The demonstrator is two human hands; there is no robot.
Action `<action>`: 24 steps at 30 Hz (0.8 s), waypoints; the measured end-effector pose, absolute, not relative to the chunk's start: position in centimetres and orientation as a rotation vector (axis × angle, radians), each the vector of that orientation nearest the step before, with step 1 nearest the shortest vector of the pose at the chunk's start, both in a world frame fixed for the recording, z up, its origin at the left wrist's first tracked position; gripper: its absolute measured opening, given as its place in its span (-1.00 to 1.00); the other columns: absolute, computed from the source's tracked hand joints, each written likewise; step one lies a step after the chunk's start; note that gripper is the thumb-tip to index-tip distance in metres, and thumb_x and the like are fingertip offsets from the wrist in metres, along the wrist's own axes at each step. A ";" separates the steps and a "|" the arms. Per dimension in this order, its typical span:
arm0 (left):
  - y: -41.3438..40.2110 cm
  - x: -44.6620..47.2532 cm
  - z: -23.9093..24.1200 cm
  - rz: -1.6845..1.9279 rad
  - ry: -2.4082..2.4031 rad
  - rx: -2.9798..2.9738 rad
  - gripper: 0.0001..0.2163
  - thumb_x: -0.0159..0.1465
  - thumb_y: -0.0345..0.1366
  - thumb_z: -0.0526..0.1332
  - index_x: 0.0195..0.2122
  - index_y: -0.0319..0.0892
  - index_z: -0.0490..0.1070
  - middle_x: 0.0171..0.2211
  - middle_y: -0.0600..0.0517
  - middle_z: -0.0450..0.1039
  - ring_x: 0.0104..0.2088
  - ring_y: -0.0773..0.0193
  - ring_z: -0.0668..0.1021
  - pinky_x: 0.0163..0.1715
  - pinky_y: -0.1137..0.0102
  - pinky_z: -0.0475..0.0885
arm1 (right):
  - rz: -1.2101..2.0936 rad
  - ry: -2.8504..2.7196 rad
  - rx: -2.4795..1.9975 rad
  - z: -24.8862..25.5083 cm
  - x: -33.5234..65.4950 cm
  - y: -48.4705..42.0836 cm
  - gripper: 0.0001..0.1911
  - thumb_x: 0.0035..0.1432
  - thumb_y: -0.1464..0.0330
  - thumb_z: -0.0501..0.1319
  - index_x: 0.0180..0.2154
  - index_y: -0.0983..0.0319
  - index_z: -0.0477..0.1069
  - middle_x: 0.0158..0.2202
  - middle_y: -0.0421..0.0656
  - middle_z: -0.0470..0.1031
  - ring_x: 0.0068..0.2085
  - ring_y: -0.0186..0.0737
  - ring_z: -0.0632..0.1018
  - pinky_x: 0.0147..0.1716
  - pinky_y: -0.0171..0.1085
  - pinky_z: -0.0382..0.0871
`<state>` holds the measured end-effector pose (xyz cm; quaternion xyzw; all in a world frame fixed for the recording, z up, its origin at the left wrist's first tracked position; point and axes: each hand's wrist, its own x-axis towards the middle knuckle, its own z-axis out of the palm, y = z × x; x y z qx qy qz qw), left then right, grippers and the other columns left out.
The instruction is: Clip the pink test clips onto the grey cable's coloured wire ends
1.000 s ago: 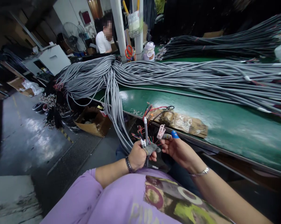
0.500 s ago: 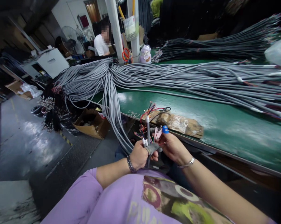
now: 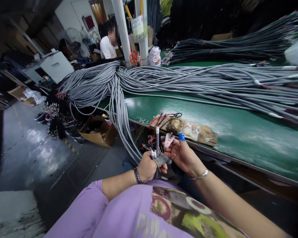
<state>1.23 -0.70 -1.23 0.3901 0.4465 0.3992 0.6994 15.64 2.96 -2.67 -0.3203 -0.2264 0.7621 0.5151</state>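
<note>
My left hand (image 3: 147, 167) is closed round a grey cable (image 3: 157, 141) that stands upright, with thin red, black and coloured wires fanning out of its top end. A grey cot covers that hand's forefinger. Just to the right, my right hand (image 3: 183, 155) pinches a small pale pink plastic connector (image 3: 168, 139) beside the cable's loose wires; a blue cot (image 3: 181, 136) sits on one fingertip. Both hands hover in front of the green workbench (image 3: 220, 127) edge, over my lap.
A huge bundle of grey cables (image 3: 188, 82) lies across the bench and hangs off its left end. A taped brown pad (image 3: 196, 131) sits at the bench edge. Dark cable bundles (image 3: 228, 44), a white post, scissors and a jar stand behind. Another person sits far back; a cardboard box (image 3: 96, 129) is on the floor.
My right hand has moved left and up, bringing the pink connector close to the wires at the cable's end. The left hand stays closed on the cable.
</note>
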 end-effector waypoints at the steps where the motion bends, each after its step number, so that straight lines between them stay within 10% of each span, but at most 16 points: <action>1: -0.8 1.2 -1.3 0.905 0.997 0.862 -0.52 -0.08 0.09 0.43 -0.52 -0.31 0.45 -0.67 0.03 0.40 -0.70 0.39 0.42 -0.68 0.49 0.32 | 1.840 -0.496 -0.772 -2.5 15.7 3.0 -0.52 0.05 -0.10 0.27 -0.38 0.20 0.51 -0.48 -0.18 0.50 -0.50 -0.32 0.47 -0.51 -0.35 0.41; 24: -0.2 2.7 -1.7 0.999 1.071 0.825 -0.53 -0.06 0.11 0.41 -0.51 -0.27 0.43 -0.69 0.07 0.38 -0.72 0.42 0.40 -0.70 0.52 0.28 | 2.015 -0.570 -0.557 -2.2 14.5 2.5 -0.48 0.04 -0.13 0.25 -0.23 0.17 0.51 -0.65 -0.23 0.46 -0.70 -0.18 0.44 -0.64 -0.17 0.38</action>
